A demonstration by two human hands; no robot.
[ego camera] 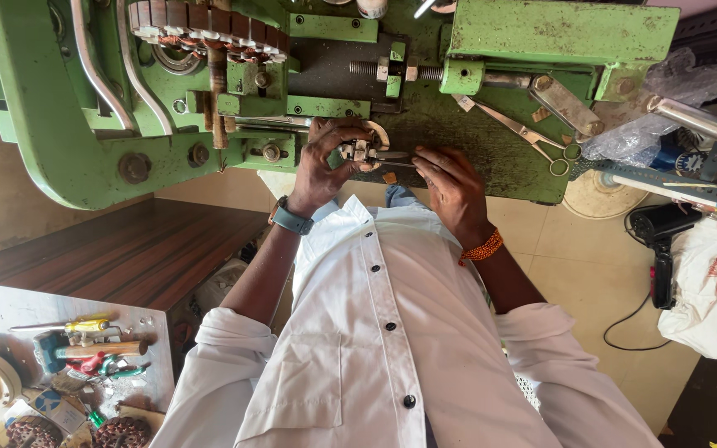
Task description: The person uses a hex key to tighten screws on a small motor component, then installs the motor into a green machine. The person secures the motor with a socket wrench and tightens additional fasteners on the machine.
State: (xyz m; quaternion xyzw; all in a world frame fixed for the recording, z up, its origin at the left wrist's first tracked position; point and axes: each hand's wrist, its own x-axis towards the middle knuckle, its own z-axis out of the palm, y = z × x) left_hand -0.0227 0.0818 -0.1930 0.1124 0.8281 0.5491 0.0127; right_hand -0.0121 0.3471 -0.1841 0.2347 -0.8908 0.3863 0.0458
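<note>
Two hands hold a small metal part (364, 152) at the green machine (85, 158).
Left hand (323, 162) grips it; right hand (450, 187) pinches its thin rod. Hard, light; hold the body.

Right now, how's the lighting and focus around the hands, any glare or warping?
Head view: soft, even daylight, no harsh glare; left hand and right hand on the small metal part are fairly sharp, with shade under the green machine. Wide-angle warping bends the edges; the cluttered side table looks slightly soft.
</note>
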